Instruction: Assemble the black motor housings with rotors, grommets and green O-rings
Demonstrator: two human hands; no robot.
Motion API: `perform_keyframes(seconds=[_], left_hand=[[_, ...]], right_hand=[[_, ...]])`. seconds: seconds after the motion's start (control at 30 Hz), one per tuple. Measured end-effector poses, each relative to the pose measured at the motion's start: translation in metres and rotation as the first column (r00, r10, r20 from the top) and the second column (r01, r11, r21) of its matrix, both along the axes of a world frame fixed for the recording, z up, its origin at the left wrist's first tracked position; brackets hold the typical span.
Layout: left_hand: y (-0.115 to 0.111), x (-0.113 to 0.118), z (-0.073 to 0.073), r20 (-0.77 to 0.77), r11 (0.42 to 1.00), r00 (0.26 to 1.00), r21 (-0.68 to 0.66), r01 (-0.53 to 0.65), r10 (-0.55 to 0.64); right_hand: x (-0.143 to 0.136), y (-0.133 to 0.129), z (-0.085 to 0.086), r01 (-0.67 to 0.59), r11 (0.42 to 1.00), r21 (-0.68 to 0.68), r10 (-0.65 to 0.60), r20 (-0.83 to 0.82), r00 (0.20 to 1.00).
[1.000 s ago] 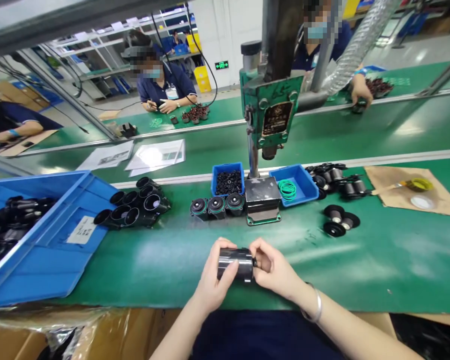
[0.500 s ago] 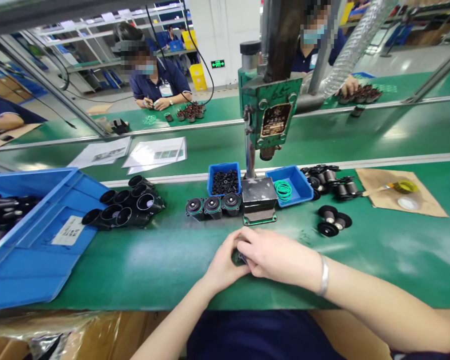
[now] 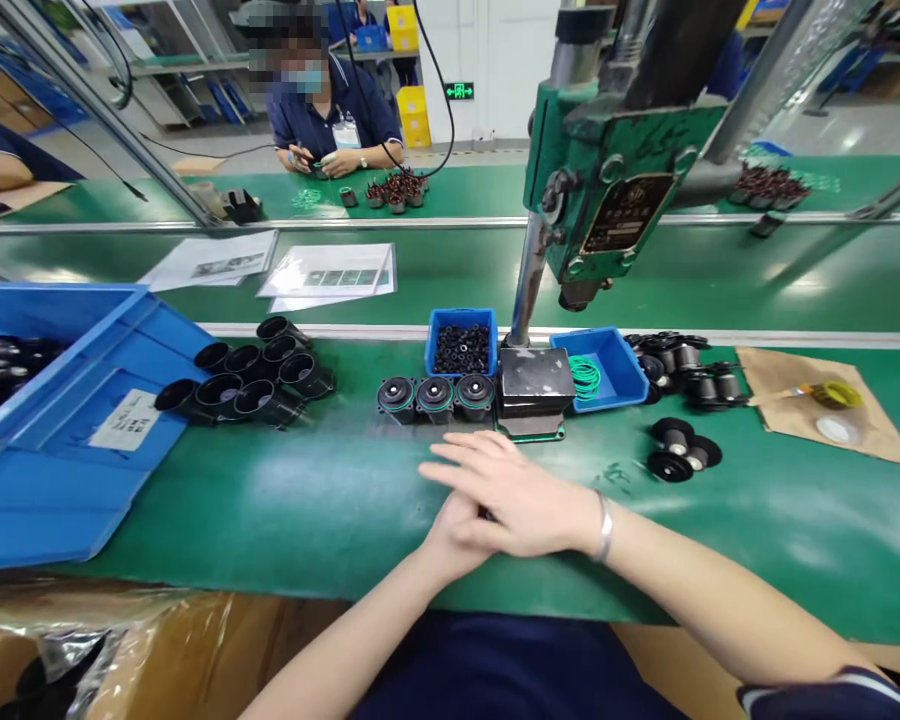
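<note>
My left hand (image 3: pixel 454 540) is closed around a small dark part, of which only a sliver shows between the hands; its kind is hidden. Laid flat across the top is my right hand (image 3: pixel 521 495), fingers stretched out to the left, palm over the part. Just beyond the hands, three round black housings with green rings (image 3: pixel 435 397) stand in a row. To their right is the black metal block (image 3: pixel 536 377) under the green press (image 3: pixel 615 190). A blue bin of small black rings (image 3: pixel 461 345) sits behind the housings.
A blue bin (image 3: pixel 611 370) holds green rings. Black flanged parts (image 3: pixel 675 450) lie at right, near brown cardboard (image 3: pixel 870 430) with a brush and yellow pot. Black cups (image 3: pixel 255 385) and a large blue crate (image 3: pixel 105 350) stand left. A co-worker (image 3: pixel 337 120) works across the bench.
My right hand has gone from curled fingers at the part to lying flat over it, and my left hand is now mostly covered. The camera view has shifted.
</note>
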State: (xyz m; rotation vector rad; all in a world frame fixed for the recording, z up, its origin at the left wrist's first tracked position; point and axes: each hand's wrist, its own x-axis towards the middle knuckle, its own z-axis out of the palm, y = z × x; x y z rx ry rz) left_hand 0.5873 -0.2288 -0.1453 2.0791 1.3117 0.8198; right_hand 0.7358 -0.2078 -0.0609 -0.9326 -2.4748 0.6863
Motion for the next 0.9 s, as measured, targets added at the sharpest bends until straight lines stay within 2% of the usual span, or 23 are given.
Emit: perform_keyframes(seconds=[0.1, 0.2, 0.23, 0.27, 0.33, 0.37, 0.4, 0.43, 0.5, 0.53, 0.57, 0.6, 0.7, 0.73, 0.8, 0.83, 0.9], left_hand=[[0.001, -0.001, 0.008, 0.141, 0.978, 0.977, -0.111, 0.175, -0.159], [0.002, -0.001, 0.015, 0.197, 0.962, 0.968, -0.193, 0.193, -0.155], [0.002, -0.001, 0.017, 0.2, 0.96, 0.969, -0.207, 0.188, -0.147], [0.002, 0.0, 0.018, 0.202, 0.958, 0.969, -0.217, 0.185, -0.141], [0.003, 0.0, 0.018, 0.205, 0.956, 0.969, -0.23, 0.184, -0.138], [0.003, 0.0, 0.019, 0.205, 0.955, 0.969, -0.23, 0.185, -0.138], [0.003, 0.001, 0.018, 0.203, 0.957, 0.969, -0.227, 0.183, -0.137], [0.003, 0.001, 0.018, 0.201, 0.959, 0.97, -0.219, 0.179, -0.135], [0.002, 0.001, 0.018, 0.194, 0.963, 0.973, -0.208, 0.169, -0.129], [0.002, 0.001, 0.017, 0.192, 0.965, 0.973, -0.204, 0.166, -0.126], [0.002, 0.001, 0.017, 0.191, 0.966, 0.974, -0.203, 0.163, -0.124], [0.001, 0.0, 0.016, 0.19, 0.965, 0.974, -0.203, 0.163, -0.124], [0.001, 0.0, 0.014, 0.177, 0.966, 0.977, -0.204, 0.159, -0.123], [0.002, -0.001, 0.013, 0.169, 0.966, 0.978, -0.204, 0.157, -0.123], [0.002, -0.001, 0.01, 0.154, 0.967, 0.98, -0.202, 0.156, -0.126], [0.003, -0.002, 0.009, 0.148, 0.968, 0.981, -0.198, 0.155, -0.127], [0.003, -0.003, 0.006, 0.135, 0.971, 0.982, -0.181, 0.153, -0.13]], right_hand=[[0.027, -0.012, -0.006, 0.136, 0.966, -0.222, -0.196, -0.278, 0.94], [0.053, -0.035, -0.027, 0.251, 0.913, -0.323, -0.372, -0.398, 0.839], [0.06, -0.043, -0.035, 0.299, 0.899, -0.321, -0.426, -0.471, 0.773], [0.065, -0.05, -0.042, 0.361, 0.874, -0.325, -0.485, -0.567, 0.666], [0.068, -0.058, -0.05, 0.472, 0.797, -0.376, -0.572, -0.718, 0.395], [0.066, -0.06, -0.051, 0.495, 0.764, -0.414, -0.601, -0.737, 0.31], [0.061, -0.06, -0.051, 0.486, 0.751, -0.447, -0.625, -0.718, 0.306], [0.056, -0.059, -0.049, 0.452, 0.766, -0.457, -0.63, -0.673, 0.387], [0.045, -0.056, -0.046, 0.354, 0.84, -0.412, -0.539, -0.548, 0.64], [0.043, -0.054, -0.045, 0.342, 0.87, -0.355, -0.486, -0.501, 0.716], [0.044, -0.052, -0.043, 0.382, 0.88, -0.282, -0.474, -0.474, 0.742], [0.049, -0.049, -0.041, 0.47, 0.859, -0.204, -0.507, -0.469, 0.724], [0.08, -0.031, -0.026, 0.738, 0.671, -0.067, -0.665, -0.494, 0.56], [0.093, -0.022, -0.018, 0.776, 0.631, -0.007, -0.706, -0.419, 0.571], [0.116, 0.004, -0.004, 0.758, 0.626, 0.182, -0.752, -0.115, 0.648], [0.124, 0.019, 0.001, 0.708, 0.649, 0.278, -0.751, 0.084, 0.655], [0.135, 0.049, 0.005, 0.624, 0.7, 0.347, -0.714, 0.331, 0.617]])
